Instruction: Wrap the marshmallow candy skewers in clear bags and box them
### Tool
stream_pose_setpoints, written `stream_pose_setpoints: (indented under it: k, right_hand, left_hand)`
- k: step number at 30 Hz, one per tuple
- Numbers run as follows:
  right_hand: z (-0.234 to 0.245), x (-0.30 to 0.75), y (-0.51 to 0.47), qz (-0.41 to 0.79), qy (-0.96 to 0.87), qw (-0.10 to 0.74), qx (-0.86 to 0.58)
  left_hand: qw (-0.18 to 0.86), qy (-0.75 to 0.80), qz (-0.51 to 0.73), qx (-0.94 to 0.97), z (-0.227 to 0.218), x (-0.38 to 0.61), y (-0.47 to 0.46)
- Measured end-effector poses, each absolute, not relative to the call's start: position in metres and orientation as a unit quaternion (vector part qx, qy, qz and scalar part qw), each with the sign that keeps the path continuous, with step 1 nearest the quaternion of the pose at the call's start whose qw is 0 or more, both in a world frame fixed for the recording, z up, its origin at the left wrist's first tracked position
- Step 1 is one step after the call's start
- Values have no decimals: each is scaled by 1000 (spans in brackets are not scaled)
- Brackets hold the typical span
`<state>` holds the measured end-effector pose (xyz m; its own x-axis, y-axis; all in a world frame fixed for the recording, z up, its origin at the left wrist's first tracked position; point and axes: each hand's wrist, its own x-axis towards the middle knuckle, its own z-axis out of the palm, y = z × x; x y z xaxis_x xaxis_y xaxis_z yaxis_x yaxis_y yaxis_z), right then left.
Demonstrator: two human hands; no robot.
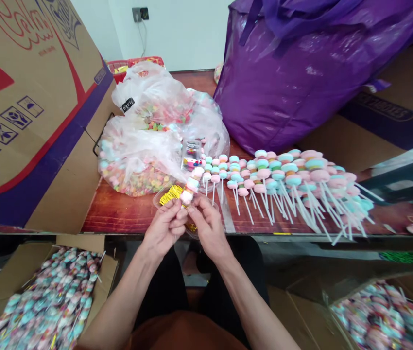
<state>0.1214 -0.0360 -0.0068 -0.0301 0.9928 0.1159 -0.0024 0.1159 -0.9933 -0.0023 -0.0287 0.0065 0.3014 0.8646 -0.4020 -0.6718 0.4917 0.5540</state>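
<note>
1. Wooden worktop (pixel 126 214), crowded with sweets: at lower left a carton (pixel 24 260) brims with wrapped sticks (pixel 49 296), seemingly finished.
2. Centre: left hand (pixel 163 228) and right hand (pixel 208 228) together pinch one candy stick (pixel 192 184) at the worktop's near edge, above gold ties (pixel 172 193).
3. Right: a long row of bare sticks (pixel 294 180) apparently remains; fingers hide the held stick's stem.

table (pixel 126 214): glossy wood | bags (pixel 148 146): clear plastic | box (pixel 27 121): matt cardboard | ties (pixel 172 193): maybe foil

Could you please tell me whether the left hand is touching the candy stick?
Touching: the head view shows the left hand pinching the lower end of the candy stick with its fingertips.
</note>
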Motion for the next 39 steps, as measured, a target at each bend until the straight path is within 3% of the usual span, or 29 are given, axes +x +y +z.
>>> stream_pose_setpoints:
  k: [3,5,10,14,17,21,24,27,31,35,39]
  right_hand:
    - [3,130,-35,496,-587,489,-413]
    - [7,134,-36,443,-640,469,-418]
    - [1,131,-39,278,-673,458,-510]
    - [-5,132,-40,394,-601,464,-519]
    - [-3,136,-42,445,-584,450,-509]
    - [-2,139,-48,256,-662,492,-504]
    - [-7,141,-48,111,-722,493,-474]
    - [-10,142,-45,46,-745,482,-458]
    - [-5,134,-46,64,-709,511,-482]
    - [6,126,-53,170,-630,556,-514]
    - [22,132,-56,261,-566,574,-531]
  left_hand:
    - [851,305,422,72,13,-10,-31]
    - [854,312,407,91,14,-10,-33]
    - [704,418,505,274,6,6,-42]
    - [623,471,527,334,0,14,-48]
    - [676,458,518,255,1,10,-42]
    - [787,391,468,95,6,3,-27]
    - [809,374,452,45,11,2,-25]
    - [821,363,439,38,13,5,-32]
    - [826,342,439,85,11,12,-37]
    - [816,326,452,151,16,16,-30]
    - [741,340,498,294,31,12,-33]
